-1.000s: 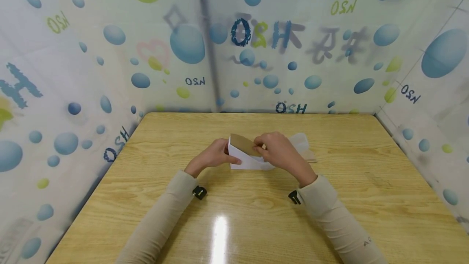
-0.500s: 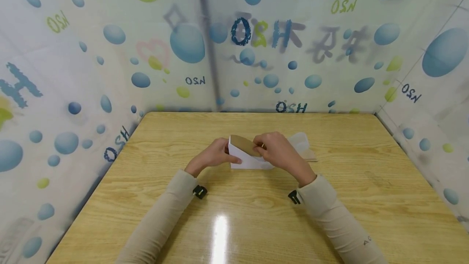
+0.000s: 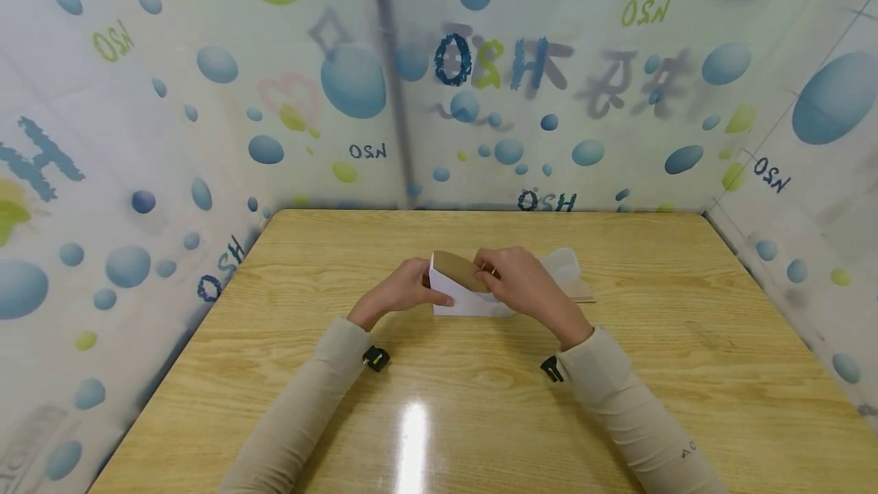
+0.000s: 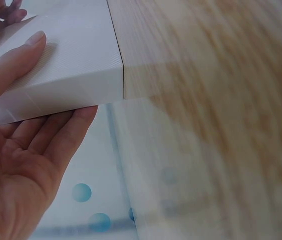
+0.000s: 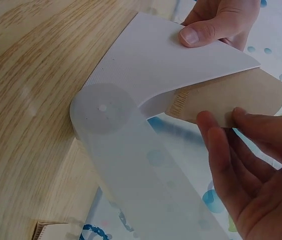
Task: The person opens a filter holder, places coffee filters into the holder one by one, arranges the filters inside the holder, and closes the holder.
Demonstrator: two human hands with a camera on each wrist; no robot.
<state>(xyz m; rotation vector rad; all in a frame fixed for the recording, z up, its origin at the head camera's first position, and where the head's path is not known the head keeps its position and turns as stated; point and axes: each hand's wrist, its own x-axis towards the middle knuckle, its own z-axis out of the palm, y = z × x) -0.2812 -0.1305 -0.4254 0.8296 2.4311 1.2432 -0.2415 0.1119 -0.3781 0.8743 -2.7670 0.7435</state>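
A white holder (image 3: 469,303) stands on the table, its slanted opening facing up and right. My left hand (image 3: 401,290) grips its left end, thumb on the near face and fingers behind it, as the left wrist view also shows. Brown coffee filters (image 5: 231,95) with a crimped seam sit in the holder, their curved edge rising out of it. Thumb and fingertips of my right hand (image 3: 519,278) pinch the filter edge at the opening. A translucent lid (image 5: 130,150), joined at the holder's rounded corner by a round pivot, is swung out to the right.
Behind my right hand a small stack of brown paper (image 3: 585,294) lies on the wooden table (image 3: 343,418), partly hidden by the lid. A patterned curtain (image 3: 329,174) encloses the back and both sides. Black strap ends (image 3: 376,358) hang from the wrists.
Both hands and the holder stay nearly in place. The right fingers shift slightly at the filter edge, and a little light gap now shows between them.
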